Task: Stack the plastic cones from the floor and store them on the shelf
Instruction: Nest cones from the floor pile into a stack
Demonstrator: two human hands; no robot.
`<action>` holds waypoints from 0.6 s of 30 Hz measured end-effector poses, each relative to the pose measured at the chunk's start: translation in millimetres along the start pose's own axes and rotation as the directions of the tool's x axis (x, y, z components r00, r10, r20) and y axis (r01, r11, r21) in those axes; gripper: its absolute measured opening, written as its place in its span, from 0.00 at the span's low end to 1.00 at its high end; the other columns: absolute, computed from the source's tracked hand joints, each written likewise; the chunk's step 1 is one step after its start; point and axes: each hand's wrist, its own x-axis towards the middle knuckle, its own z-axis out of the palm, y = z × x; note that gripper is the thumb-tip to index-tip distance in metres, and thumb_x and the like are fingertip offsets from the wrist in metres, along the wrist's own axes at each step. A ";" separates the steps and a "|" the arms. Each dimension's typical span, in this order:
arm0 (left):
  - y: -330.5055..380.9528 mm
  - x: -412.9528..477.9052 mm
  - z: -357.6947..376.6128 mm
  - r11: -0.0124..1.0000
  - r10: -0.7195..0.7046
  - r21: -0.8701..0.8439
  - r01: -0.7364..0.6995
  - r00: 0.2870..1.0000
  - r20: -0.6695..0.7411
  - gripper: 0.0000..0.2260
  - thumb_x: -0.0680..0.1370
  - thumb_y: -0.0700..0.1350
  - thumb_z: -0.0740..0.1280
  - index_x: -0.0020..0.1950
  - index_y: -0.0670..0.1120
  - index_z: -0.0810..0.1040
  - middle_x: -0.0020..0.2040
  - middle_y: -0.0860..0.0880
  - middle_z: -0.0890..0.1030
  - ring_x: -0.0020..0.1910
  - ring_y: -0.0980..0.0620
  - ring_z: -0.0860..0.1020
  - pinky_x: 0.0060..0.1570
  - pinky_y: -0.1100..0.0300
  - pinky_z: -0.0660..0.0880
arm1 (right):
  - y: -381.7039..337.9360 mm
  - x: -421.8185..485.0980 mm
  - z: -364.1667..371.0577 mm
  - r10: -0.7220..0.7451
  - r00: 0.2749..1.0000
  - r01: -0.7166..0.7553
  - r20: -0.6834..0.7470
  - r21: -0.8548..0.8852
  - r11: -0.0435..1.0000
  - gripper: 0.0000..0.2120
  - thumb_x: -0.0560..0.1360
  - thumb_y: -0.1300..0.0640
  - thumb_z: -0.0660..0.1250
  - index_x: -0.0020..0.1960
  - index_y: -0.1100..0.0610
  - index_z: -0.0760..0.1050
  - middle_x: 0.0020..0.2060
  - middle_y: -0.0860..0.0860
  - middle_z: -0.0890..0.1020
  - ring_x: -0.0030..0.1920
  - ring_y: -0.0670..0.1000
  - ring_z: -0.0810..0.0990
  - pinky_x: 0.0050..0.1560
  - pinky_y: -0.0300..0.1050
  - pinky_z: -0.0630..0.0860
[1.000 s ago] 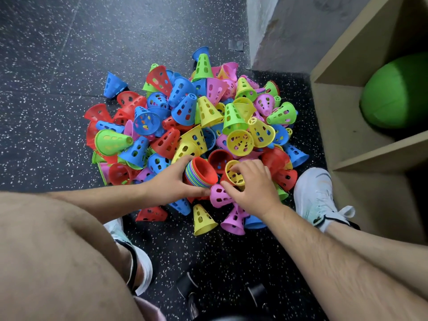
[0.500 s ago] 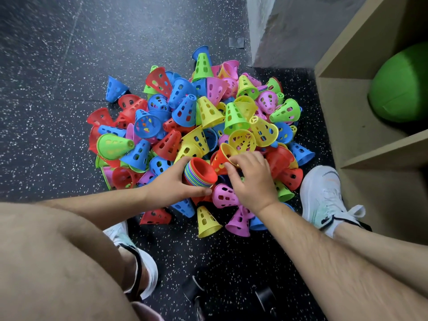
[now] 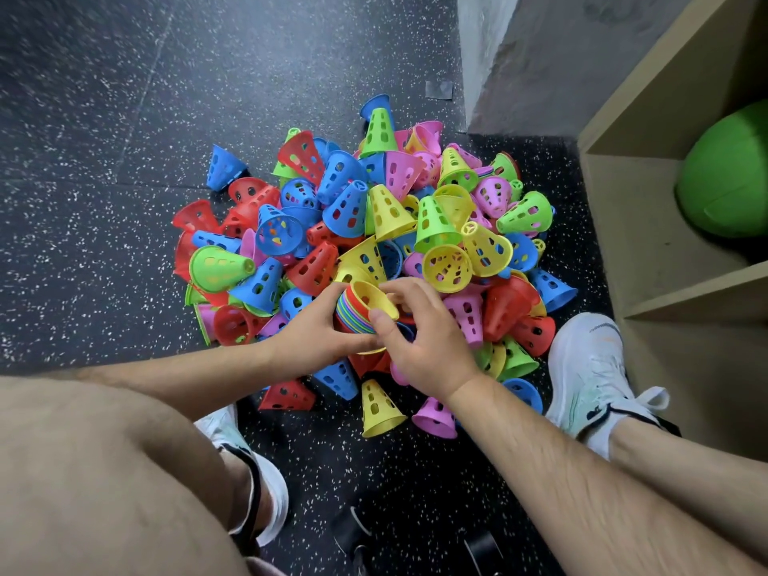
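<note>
The left hand point(image 3: 316, 336) was curled round a nested stack of thin, many-coloured plastic cones point(image 3: 348, 317), whose layered rims showed as fine bright stripes. The stack lay tilted, its open mouth facing up and to the right. The right hand point(image 3: 428, 351) pinched a yellow perforated plastic cone point(image 3: 374, 299) at its rim, thumb on the near side and fingers on the far side. That cone sat partway inside the stack's mouth.

Beyond the grip, and spreading to both sides of it, a heap of loose hole-punched cones point(image 3: 374, 226) in red, blue, green, yellow and pink covered the black speckled rubber floor point(image 3: 124, 118). Just below the grip lay a lone yellow cone point(image 3: 380, 407), its narrow end toward the hands. Well right of the grip stood a pale wooden shelf point(image 3: 623, 193) holding a smooth green ball point(image 3: 727, 176).
</note>
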 end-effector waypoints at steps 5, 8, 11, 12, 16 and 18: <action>11.0 3.5 2.7 1.000 -0.003 0.019 0.003 1.000 0.017 0.29 0.70 0.46 0.82 0.65 0.48 0.72 0.51 0.52 0.82 0.41 0.66 0.80 0.41 0.69 0.75 | 12.7 1.7 -12.5 0.034 0.991 -0.042 -0.129 -0.064 0.997 0.15 0.80 0.47 0.62 0.62 0.53 0.75 0.56 0.45 0.77 0.58 0.44 0.76 0.61 0.45 0.74; 31.6 5.0 -1.7 0.999 0.007 0.042 -0.010 0.998 0.065 0.32 0.66 0.53 0.84 0.64 0.52 0.72 0.47 0.52 0.81 0.39 0.60 0.81 0.40 0.61 0.77 | 34.3 4.6 -29.0 0.033 0.962 -0.108 -0.273 -0.265 0.958 0.11 0.80 0.52 0.63 0.58 0.54 0.78 0.54 0.47 0.77 0.58 0.48 0.73 0.61 0.48 0.72; 56.6 3.4 -13.7 0.997 -0.022 0.081 0.012 0.992 0.123 0.35 0.61 0.57 0.86 0.61 0.54 0.72 0.47 0.44 0.83 0.38 0.49 0.81 0.35 0.49 0.80 | 56.0 3.6 -43.0 0.045 0.950 -0.179 -0.309 -0.422 0.889 0.09 0.78 0.54 0.65 0.57 0.52 0.80 0.52 0.48 0.75 0.56 0.51 0.71 0.58 0.52 0.74; 66.8 1.5 -19.5 0.993 -0.032 0.121 0.015 0.989 0.146 0.36 0.60 0.57 0.86 0.61 0.54 0.72 0.47 0.43 0.83 0.38 0.48 0.81 0.34 0.49 0.80 | 60.2 3.1 -45.2 0.049 0.951 -0.192 -0.304 -0.460 0.867 0.10 0.76 0.56 0.67 0.57 0.52 0.80 0.52 0.49 0.75 0.56 0.52 0.71 0.58 0.53 0.74; 107.0 -3.3 -35.6 0.938 -0.072 0.346 0.005 0.981 0.180 0.33 0.62 0.54 0.85 0.61 0.54 0.72 0.48 0.48 0.84 0.40 0.53 0.83 0.41 0.51 0.83 | 61.8 5.3 -43.5 0.155 0.959 -0.264 -0.236 -0.555 0.789 0.16 0.75 0.59 0.67 0.62 0.48 0.78 0.60 0.52 0.71 0.61 0.55 0.69 0.59 0.54 0.75; 114.6 3.5 -29.5 0.885 -0.052 0.464 -0.019 0.989 0.139 0.33 0.62 0.55 0.85 0.60 0.56 0.72 0.51 0.53 0.83 0.48 0.55 0.83 0.52 0.53 0.82 | 62.5 8.6 -42.2 0.204 0.957 -0.286 -0.204 -0.578 0.764 0.19 0.77 0.60 0.66 0.67 0.47 0.75 0.65 0.53 0.69 0.65 0.56 0.68 0.61 0.53 0.74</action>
